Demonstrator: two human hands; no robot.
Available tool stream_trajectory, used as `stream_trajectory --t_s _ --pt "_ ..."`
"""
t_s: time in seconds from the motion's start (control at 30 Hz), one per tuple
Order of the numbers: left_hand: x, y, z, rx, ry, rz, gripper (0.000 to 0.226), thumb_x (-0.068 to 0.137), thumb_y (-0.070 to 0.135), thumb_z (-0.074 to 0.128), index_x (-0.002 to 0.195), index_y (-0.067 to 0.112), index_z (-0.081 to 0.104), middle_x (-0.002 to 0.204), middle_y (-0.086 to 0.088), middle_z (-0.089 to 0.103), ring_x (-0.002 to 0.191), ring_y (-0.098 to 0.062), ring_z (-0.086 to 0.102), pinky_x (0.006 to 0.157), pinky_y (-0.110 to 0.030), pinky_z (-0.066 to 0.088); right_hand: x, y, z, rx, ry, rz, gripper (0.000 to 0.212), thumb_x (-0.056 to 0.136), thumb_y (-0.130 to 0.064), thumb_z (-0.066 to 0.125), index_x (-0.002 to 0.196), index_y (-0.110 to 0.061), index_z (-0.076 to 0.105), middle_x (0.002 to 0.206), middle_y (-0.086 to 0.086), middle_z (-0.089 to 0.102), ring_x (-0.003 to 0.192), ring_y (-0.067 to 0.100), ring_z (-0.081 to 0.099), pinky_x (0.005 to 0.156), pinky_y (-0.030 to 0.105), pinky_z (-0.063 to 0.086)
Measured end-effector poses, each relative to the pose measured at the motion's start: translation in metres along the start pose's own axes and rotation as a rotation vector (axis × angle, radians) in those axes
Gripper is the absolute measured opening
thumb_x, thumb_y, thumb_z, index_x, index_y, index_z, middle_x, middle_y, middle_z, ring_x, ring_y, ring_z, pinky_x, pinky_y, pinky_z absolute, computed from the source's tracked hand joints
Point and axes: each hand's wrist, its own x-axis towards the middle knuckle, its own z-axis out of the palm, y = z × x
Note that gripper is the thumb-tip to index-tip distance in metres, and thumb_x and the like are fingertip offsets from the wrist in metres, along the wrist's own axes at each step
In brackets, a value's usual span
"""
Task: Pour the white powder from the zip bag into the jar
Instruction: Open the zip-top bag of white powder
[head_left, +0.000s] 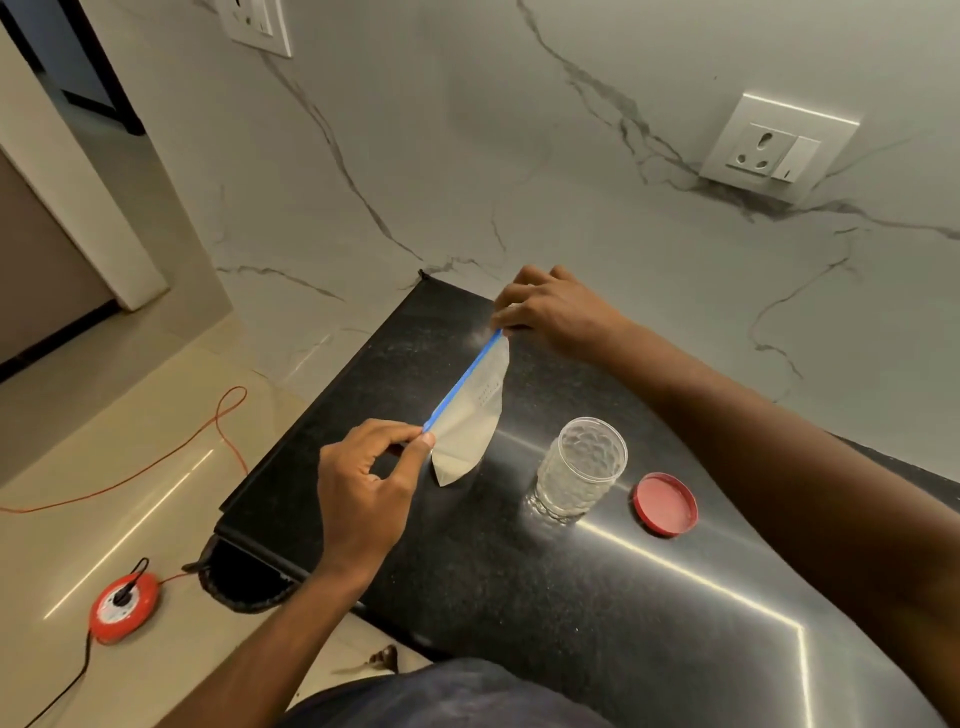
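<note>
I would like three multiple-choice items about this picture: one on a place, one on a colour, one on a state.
1. Where does the round red plastic lid lie?
A. on the jar
B. on the black counter, right of the jar
C. on the floor

2. What colour is the zip strip of the clear plastic zip bag?
A. blue
B. green
C. yellow

3. How is the clear dimpled jar?
A. capped
B. tipped over
C. upright and open

Answers:
1 B: it rests on the black counter beside the jar.
2 A: the strip stretched between the left hand and right hand is blue.
3 C: its mouth is uncovered.
</note>
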Motion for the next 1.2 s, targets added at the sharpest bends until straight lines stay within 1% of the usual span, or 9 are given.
stream_trajectory --t_s 0.17,0.23,0.3,0.37,0.43,0.6,0.83,1.0,1.2 --pt "0.007 0.001 -0.001 -0.039 -0.097 -0.097 0.012 0.091 0.017 0.081 0.102 0.022 0.078 0.098 0.010 0.077 0.095 -0.008 0.072 0.083 -0.027 0.063 0.001 -0.005 0.007 0.086 0.008 0.119 0.033 0.101 -0.021 0.068 0.134 -0.026 0.067 0.145 0.000 0.060 0.125 0.023 0.054 0.086 0.029 0.042" --pt "0.013 -0.001 -0.009 -0.122 -0.190 -0.159 0.024 0.093 0.025 0.079 0.116 0.029 0.073 0.105 0.015 0.075 0.104 -0.004 0.069 0.088 -0.017 0.058 -0.006 -0.017 0.005 0.337 0.126 0.308 0.033 0.099 -0.016 0.071 0.131 -0.020 0.067 0.134 0.005 0.066 0.109 0.021 0.062 0.082 0.029 0.050" --pt "0.029 0.000 -0.015 -0.229 -0.242 -0.246 0.033 0.096 0.037 0.073 0.128 0.037 0.070 0.115 0.018 0.074 0.110 0.002 0.067 0.089 -0.011 0.054 -0.016 -0.037 0.004 0.661 0.256 0.513 0.017 0.098 -0.022 0.072 0.114 -0.017 0.070 0.109 0.004 0.074 0.085 0.013 0.068 0.072 0.025 0.055" --pt "0.055 0.003 -0.012 -0.242 -0.247 -0.324 0.029 0.098 0.047 0.064 0.124 0.040 0.073 0.114 0.020 0.076 0.106 0.007 0.068 0.082 -0.010 0.054 -0.022 -0.060 0.007 0.978 0.277 0.667 0.019 0.097 -0.033 0.074 0.094 -0.015 0.070 0.086 0.002 0.076 0.064 0.009 0.071 0.059 0.021 0.058" --pt "0.081 0.007 -0.003 -0.187 -0.312 -0.399 0.017 0.101 0.046 0.063 0.110 0.041 0.077 0.103 0.020 0.078 0.094 0.007 0.071 0.073 -0.011 0.054 -0.023 -0.078 0.013 1.235 0.205 0.768 0.031 0.095 -0.042 0.074 0.091 -0.012 0.072 0.080 0.007 0.076 0.057 0.013 0.073 0.057 0.026 0.063" --pt "0.115 0.006 0.017 -0.244 -0.572 -0.505 0.011 0.098 0.028 0.073 0.093 0.027 0.082 0.087 0.009 0.083 0.083 -0.004 0.080 0.062 -0.016 0.062 -0.015 -0.097 0.030 1.529 0.206 0.893 0.030 0.096 -0.040 0.075 0.095 -0.010 0.076 0.079 0.008 0.079 0.064 0.024 0.079 0.055 0.030 0.062" --pt "0.117 0.001 0.023 -0.310 -0.615 -0.574 0.015 0.098 0.023 0.073 0.103 0.015 0.084 0.095 -0.003 0.084 0.091 -0.017 0.082 0.072 -0.027 0.066 -0.016 -0.098 0.042 1.690 0.221 0.957 0.015 0.095 -0.027 0.076 0.091 -0.013 0.079 0.080 0.003 0.081 0.072 0.026 0.081 0.056 0.032 0.063" --pt "0.116 0.002 0.022 -0.383 -0.656 -0.582 0.012 0.097 0.018 0.074 0.099 0.018 0.086 0.096 -0.006 0.084 0.088 -0.018 0.082 0.068 -0.022 0.064 -0.019 -0.100 0.042 1.721 0.237 0.951 0.027 0.094 -0.038 0.076 0.097 -0.011 0.079 0.082 0.008 0.081 0.073 0.028 0.081 0.059 0.033 0.064" --pt "0.114 0.003 0.022 -0.443 -0.696 -0.598 0.014 0.095 0.014 0.074 0.102 0.017 0.085 0.097 -0.008 0.084 0.089 -0.018 0.082 0.070 -0.023 0.064 -0.021 -0.099 0.040 1.713 0.237 0.966 0.018 0.096 -0.024 0.075 0.100 -0.007 0.079 0.085 0.009 0.082 0.075 0.029 0.081 0.062 0.036 0.066"
